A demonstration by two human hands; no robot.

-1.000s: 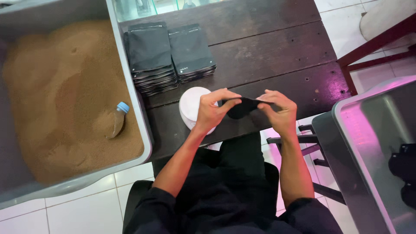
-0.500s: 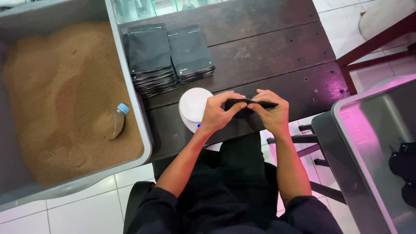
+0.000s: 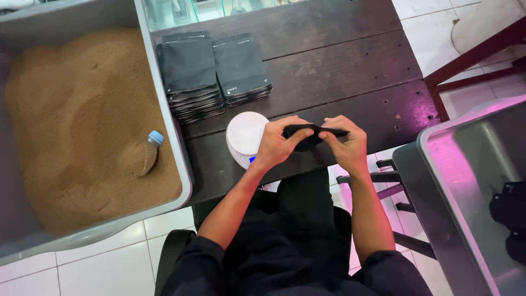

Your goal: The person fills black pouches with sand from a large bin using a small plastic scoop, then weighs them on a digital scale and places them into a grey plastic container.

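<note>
Both hands hold one black pouch (image 3: 313, 133) edge-on over the front of the dark wooden table (image 3: 350, 66). My left hand (image 3: 279, 142) grips its left end, fingers curled around it. My right hand (image 3: 345, 143) pinches its right end. A white round scale (image 3: 244, 137) sits on the table just left of my left hand. Two stacks of flat black pouches (image 3: 215, 74) lie further back on the table.
A large grey bin (image 3: 164, 118) of brown granules (image 3: 66, 120) stands at the left, with a small plastic bottle (image 3: 147, 153) half buried in them. A metal tub (image 3: 471, 186) is at the right. White tiled floor lies below.
The hands and pouch have shifted slightly; the pouch is now held more edge-on between them. Nothing else moved.
</note>
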